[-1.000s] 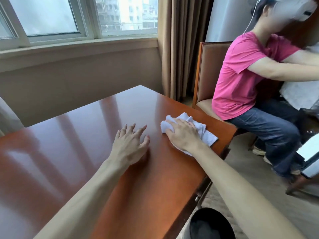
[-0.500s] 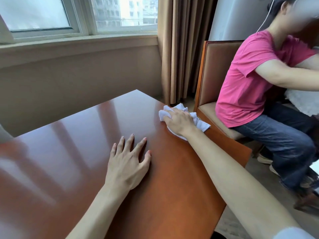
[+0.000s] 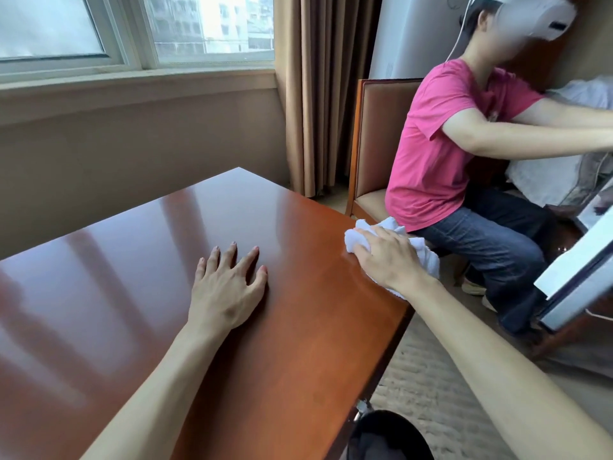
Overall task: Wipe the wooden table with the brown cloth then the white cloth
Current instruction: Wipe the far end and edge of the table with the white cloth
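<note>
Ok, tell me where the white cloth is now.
In the head view, the white cloth lies at the table's right edge under the right hand, near the chair.

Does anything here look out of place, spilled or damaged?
Nothing spilled or damaged. The one oddity: the white cloth, bunched under the right hand, hangs partly over the right edge of the wooden table. The left hand rests flat on the glossy top.

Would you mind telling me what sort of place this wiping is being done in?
Probably a hotel room or similar furnished room: a glossy wooden table under a window with long brown curtains, a padded chair beside it, and carpet underfoot.
</note>
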`<state>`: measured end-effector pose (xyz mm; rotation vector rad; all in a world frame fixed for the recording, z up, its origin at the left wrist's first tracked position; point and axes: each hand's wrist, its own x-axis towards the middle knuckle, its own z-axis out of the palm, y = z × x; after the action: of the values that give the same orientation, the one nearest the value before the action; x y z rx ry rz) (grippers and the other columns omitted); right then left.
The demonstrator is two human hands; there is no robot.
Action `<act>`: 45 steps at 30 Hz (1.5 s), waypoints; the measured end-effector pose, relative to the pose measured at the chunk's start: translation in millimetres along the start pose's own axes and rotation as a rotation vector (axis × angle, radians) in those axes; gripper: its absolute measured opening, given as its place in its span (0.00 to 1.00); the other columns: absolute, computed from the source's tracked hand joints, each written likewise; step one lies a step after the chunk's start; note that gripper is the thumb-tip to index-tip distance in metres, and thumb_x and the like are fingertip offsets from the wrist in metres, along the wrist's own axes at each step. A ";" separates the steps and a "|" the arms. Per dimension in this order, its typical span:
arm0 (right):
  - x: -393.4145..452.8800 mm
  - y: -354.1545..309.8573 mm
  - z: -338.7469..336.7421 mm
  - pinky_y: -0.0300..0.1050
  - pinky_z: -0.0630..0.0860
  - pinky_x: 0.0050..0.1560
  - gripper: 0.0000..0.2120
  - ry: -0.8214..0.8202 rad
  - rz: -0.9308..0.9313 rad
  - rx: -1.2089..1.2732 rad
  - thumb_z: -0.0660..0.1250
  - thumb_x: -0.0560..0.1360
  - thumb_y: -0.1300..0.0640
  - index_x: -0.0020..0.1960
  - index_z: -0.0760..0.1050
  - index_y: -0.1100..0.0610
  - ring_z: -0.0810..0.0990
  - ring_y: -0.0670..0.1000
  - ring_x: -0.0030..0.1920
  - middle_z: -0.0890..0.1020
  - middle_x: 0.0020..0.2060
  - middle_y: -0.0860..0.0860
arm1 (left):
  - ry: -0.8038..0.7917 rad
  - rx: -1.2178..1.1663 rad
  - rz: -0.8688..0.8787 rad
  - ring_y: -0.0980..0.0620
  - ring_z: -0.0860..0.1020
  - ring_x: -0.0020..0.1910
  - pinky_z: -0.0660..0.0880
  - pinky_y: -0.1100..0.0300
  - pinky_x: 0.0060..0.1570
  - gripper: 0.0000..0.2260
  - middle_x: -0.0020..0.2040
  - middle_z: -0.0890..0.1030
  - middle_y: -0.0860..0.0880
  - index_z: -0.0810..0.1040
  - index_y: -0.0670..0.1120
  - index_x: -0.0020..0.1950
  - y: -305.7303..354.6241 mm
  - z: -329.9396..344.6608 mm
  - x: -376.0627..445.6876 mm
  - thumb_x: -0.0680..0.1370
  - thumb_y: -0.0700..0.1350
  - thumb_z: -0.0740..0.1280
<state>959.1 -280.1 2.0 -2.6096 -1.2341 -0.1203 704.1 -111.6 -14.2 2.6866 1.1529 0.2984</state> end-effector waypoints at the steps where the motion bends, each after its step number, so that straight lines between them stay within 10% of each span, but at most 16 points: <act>1: 6.8 -7.0 2.2 0.55 0.66 0.68 0.38 0.004 -0.014 0.000 0.42 0.71 0.39 0.73 0.72 0.49 0.73 0.57 0.69 0.77 0.68 0.54 | 0.004 0.001 0.004 0.46 0.48 0.81 0.45 0.46 0.79 0.26 0.82 0.54 0.50 0.56 0.63 0.80 0.4 0.7 0.2 0.81 0.64 0.48; 7: 87.1 -86.3 31.6 0.57 0.66 0.63 0.22 -0.034 -0.155 0.062 0.49 0.77 0.44 0.64 0.73 0.48 0.73 0.59 0.65 0.78 0.63 0.53 | 0.018 0.006 0.012 0.47 0.47 0.81 0.44 0.48 0.79 0.28 0.82 0.54 0.51 0.55 0.64 0.80 -1.2 4.9 2.8 0.80 0.66 0.45; 15: 158.6 -119.6 47.7 0.62 0.60 0.69 0.29 -0.140 -0.077 0.034 0.48 0.75 0.37 0.73 0.70 0.42 0.70 0.63 0.66 0.74 0.66 0.57 | 0.021 0.010 -0.015 0.50 0.47 0.81 0.43 0.51 0.79 0.31 0.82 0.53 0.54 0.55 0.66 0.79 -1.3 3.6 3.9 0.76 0.68 0.43; 29: -154.1 -151.0 4.7 0.62 0.51 0.79 0.30 -0.143 -0.606 0.158 0.49 0.76 0.37 0.77 0.63 0.41 0.60 0.56 0.78 0.67 0.77 0.46 | -0.098 -0.139 -0.017 0.46 0.70 0.70 0.69 0.51 0.66 0.23 0.72 0.70 0.48 0.69 0.55 0.75 -3.4 -64.3 -102.3 0.80 0.57 0.58; 35: -119.1 -111.5 -7.3 0.65 0.56 0.75 0.33 -0.065 -0.053 0.095 0.43 0.73 0.38 0.72 0.70 0.45 0.68 0.61 0.72 0.75 0.69 0.51 | 0.020 0.046 -0.096 0.45 0.62 0.76 0.60 0.45 0.74 0.23 0.76 0.67 0.47 0.68 0.56 0.75 -31.5 -55.4 -223.2 0.81 0.60 0.55; 41: -244.5 -271.2 18.8 0.64 0.54 0.76 0.27 -0.196 -0.691 0.251 0.48 0.74 0.41 0.70 0.67 0.41 0.65 0.59 0.74 0.74 0.69 0.50 | 0.088 0.026 -0.255 0.43 0.65 0.75 0.63 0.41 0.73 0.30 0.75 0.70 0.44 0.70 0.50 0.73 -83.0 -70.4 -276.2 0.73 0.55 0.49; 45: -180.7 -254.6 18.6 0.63 0.57 0.72 0.22 -0.131 -0.443 0.150 0.51 0.76 0.41 0.65 0.72 0.46 0.70 0.61 0.69 0.77 0.66 0.54 | 0.088 0.030 -0.405 0.42 0.64 0.76 0.62 0.42 0.74 0.29 0.77 0.67 0.45 0.66 0.55 0.77 -119.6 -83.6 -319.6 0.76 0.59 0.53</act>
<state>647.4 -255.5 -0.1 -2.2102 -1.7762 0.0635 383.9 -255.5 1.0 2.4057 1.6980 0.3352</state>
